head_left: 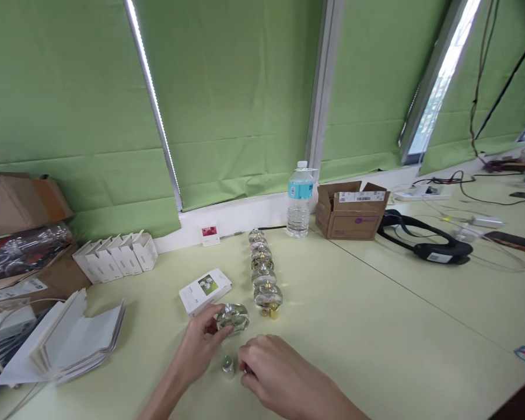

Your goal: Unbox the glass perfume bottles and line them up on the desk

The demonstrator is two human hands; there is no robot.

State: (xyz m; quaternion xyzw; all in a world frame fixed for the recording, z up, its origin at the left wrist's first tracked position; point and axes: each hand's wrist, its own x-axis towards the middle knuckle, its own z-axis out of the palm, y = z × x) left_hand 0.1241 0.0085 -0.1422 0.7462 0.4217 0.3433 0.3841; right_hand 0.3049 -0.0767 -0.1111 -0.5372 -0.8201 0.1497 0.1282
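Observation:
My left hand (205, 333) grips a round, clear glass perfume bottle (233, 318) with a greenish tint, thumb and fingers at its left side. Just below the bottle, a small silver cap with a green top (228, 366) stands on the table. Beside that cap is my right hand (269, 370), its fingers curled in a pinch; whatever they hold is hidden. A white box with a flower picture (205, 291) lies flat behind my left hand. Several round glass bottles (268, 294) stand in a row to the right, with a gold cap (273, 310) and a tiny gold piece (264, 312) at the near end.
A water bottle (299, 204) and an open cardboard box (350, 213) stand at the back. Black headgear (433, 248) and cables lie to the right. Several white boxes (116, 256), an open stack of papers (74, 332) and cartons (21, 204) occupy the left side.

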